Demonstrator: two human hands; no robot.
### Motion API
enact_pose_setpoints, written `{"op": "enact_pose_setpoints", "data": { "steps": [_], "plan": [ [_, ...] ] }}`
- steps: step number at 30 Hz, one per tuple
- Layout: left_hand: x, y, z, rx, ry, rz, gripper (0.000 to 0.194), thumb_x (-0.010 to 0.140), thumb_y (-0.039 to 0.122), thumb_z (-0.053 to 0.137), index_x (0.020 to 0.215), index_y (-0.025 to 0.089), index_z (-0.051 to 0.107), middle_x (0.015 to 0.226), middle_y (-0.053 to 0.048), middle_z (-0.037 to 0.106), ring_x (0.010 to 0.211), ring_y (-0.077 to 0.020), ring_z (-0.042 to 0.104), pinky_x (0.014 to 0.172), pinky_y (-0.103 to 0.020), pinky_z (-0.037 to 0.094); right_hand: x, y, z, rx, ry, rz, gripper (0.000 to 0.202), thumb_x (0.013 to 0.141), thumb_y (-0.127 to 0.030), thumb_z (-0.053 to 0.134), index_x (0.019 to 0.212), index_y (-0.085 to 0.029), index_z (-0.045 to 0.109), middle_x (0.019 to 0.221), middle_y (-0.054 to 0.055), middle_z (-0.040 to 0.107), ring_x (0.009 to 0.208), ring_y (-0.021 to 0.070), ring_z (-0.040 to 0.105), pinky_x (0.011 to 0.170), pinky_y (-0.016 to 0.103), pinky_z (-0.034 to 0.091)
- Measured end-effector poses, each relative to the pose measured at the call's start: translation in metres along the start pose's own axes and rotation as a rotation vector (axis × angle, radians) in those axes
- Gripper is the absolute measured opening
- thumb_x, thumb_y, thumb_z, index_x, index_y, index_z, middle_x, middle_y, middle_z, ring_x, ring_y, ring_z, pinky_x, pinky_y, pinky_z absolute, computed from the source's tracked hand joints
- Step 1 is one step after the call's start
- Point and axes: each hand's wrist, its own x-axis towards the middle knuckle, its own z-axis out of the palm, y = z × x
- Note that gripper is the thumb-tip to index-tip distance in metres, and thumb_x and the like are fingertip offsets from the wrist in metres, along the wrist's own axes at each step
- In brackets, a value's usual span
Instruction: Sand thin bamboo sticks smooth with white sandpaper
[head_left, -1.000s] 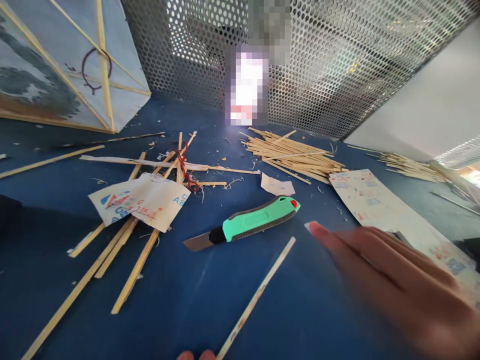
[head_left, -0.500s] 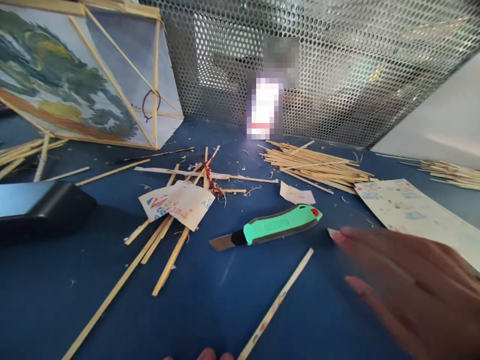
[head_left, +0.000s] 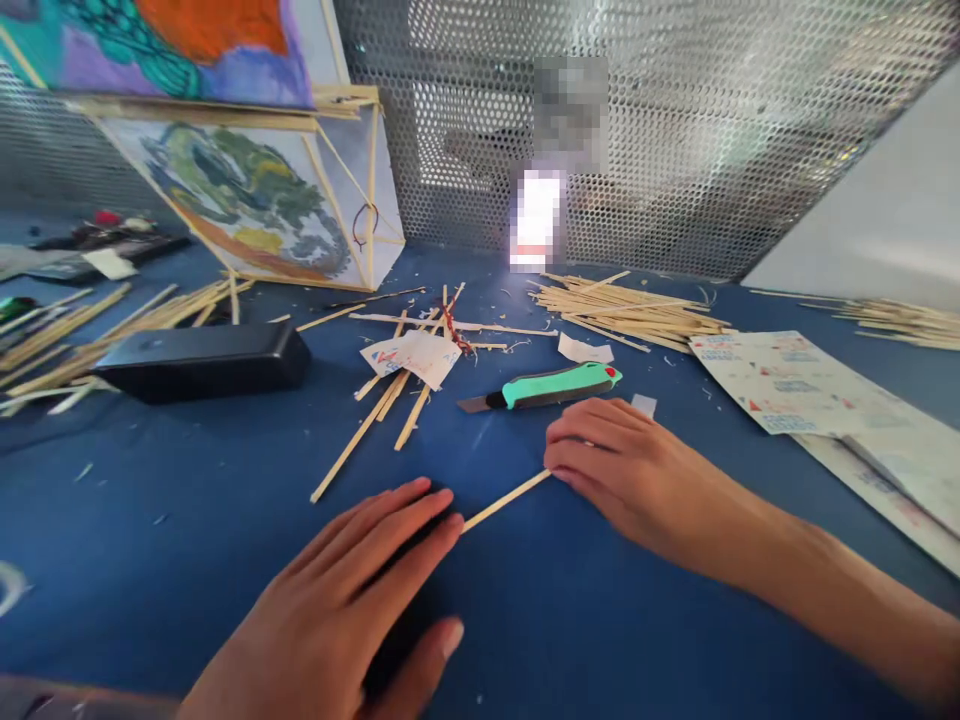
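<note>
A thin wooden stick (head_left: 506, 502) lies slantwise on the blue tabletop between my hands. My right hand (head_left: 611, 455) pinches its far end, fingers bent and pressed together. At the near end, my left hand (head_left: 352, 590) rests with fingers stretched out and thumb apart. Its index fingertip touches or nearly touches the stick. Just beyond my right hand lies a green utility knife (head_left: 555, 385), blade out and pointing left. A small white paper scrap (head_left: 643, 405) sits by my right knuckles. Printed paper pieces (head_left: 412, 357) lie over several crossed sticks (head_left: 352, 445).
A pile of sticks (head_left: 622, 312) lies by the perforated metal panel (head_left: 675, 150). Printed sheets (head_left: 787, 385) are at right. A black box (head_left: 206, 360) and more sticks (head_left: 60, 335) are at left, before a painted paper frame (head_left: 255, 200). A blurred bright rectangle (head_left: 538, 215) stands behind.
My right hand has come in from the right and closed on the stick's far end. My left hand has come fully into view. The camera view has shifted, showing more of the left side.
</note>
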Motion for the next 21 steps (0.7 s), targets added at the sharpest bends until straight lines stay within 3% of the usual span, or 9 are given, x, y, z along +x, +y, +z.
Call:
{"op": "enact_pose_setpoints", "data": {
  "steps": [3,7,12,21],
  "plan": [
    [0.006,0.011,-0.009,-0.144,0.019,-0.128,0.035,0.1,0.036,0.063,0.135,0.031,0.068,0.139,0.0,0.07,0.132,-0.0226,0.065,0.109,-0.039,0.059,-0.005,-0.008,-0.009,0.089,-0.071,0.037,0.019,0.109,-0.019,0.043,0.096,-0.02,0.056,0.098,0.004,0.065,0.088,0.0174,0.059,0.08,0.035,0.047],
    [0.009,0.018,-0.018,-0.4,0.096,-0.239,0.017,0.102,0.026,0.063,0.112,0.032,0.075,0.11,0.005,0.076,0.099,-0.0094,0.074,0.091,-0.019,0.058,-0.026,-0.032,-0.022,0.208,-0.125,0.167,0.015,0.112,-0.026,0.041,0.101,-0.024,0.052,0.089,-0.002,0.062,0.073,0.0121,0.056,0.067,0.028,0.042],
    [0.003,0.018,-0.024,-0.561,0.182,-0.197,0.009,0.095,0.018,0.075,0.098,0.027,0.075,0.087,0.009,0.075,0.075,-0.0031,0.07,0.073,-0.011,0.053,-0.052,-0.061,-0.018,0.17,0.054,0.208,0.008,0.109,-0.023,0.047,0.107,-0.025,0.054,0.094,-0.002,0.064,0.073,0.0113,0.058,0.068,0.025,0.045],
    [-0.007,0.016,-0.019,-0.674,0.393,-0.031,0.022,0.086,0.007,0.082,0.098,0.024,0.076,0.091,0.007,0.078,0.077,-0.0055,0.072,0.072,-0.014,0.058,-0.078,-0.098,-0.006,-0.006,0.336,0.331,0.011,0.1,-0.02,0.06,0.105,-0.029,0.063,0.094,0.0,0.071,0.076,0.0169,0.069,0.07,0.029,0.055]
  ]
}}
